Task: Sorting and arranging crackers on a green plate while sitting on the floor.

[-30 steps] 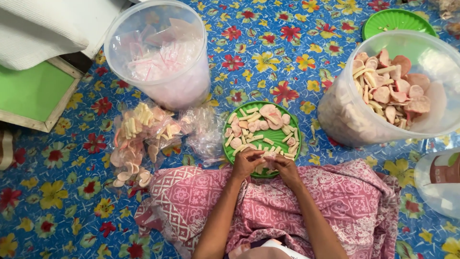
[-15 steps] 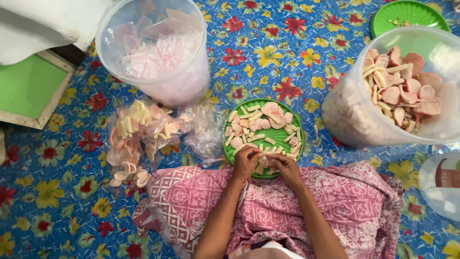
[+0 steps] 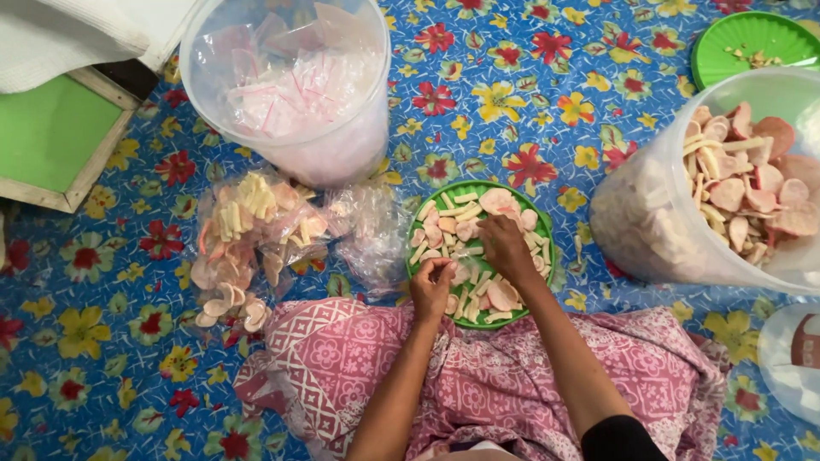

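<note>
Seated person's left hand [image 3: 433, 290], grip pinched on a few crackers, and right hand [image 3: 506, 246], fingers curled onto the heap, work over the green plate [image 3: 538, 229], set just before the lap within easy reach.

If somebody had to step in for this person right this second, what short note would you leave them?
Left hand: at the near edge of the round green plastic plate, fingers closed; whether it grips a cracker is unclear.
Right hand: reaching over the pink and cream raw crackers on that plate.
Done: filled clear plastic bags of crackers lie left of the plate.
Left: many crackers remain in the large clear tub on the right; the clear tub of empty bags stands behind.
</note>
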